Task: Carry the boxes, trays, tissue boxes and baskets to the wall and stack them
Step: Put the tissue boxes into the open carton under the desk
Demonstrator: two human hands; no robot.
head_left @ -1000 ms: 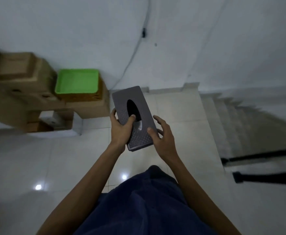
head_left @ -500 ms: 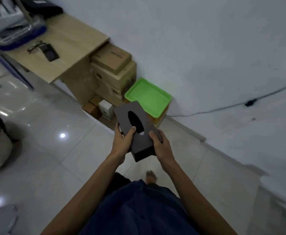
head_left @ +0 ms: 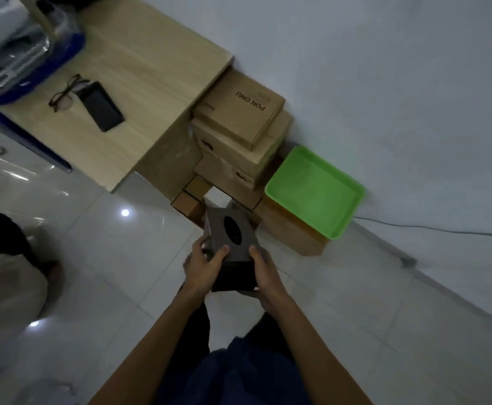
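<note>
Since the left hand [head_left: 202, 264] and right hand [head_left: 265, 276] clamp the near end of the grey tissue box [head_left: 230, 235] mid-frame, thumbs on top, its oval slot faces up; looks aimed at the cardboard boxes [head_left: 238, 112] and green tray [head_left: 314, 191] against the wall [head_left: 384, 83], upper right

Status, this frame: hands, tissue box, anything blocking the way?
Left hand and right hand grip tissue box. Box off the floor, short of cardboard boxes and green tray. No obstruction seen.
</note>
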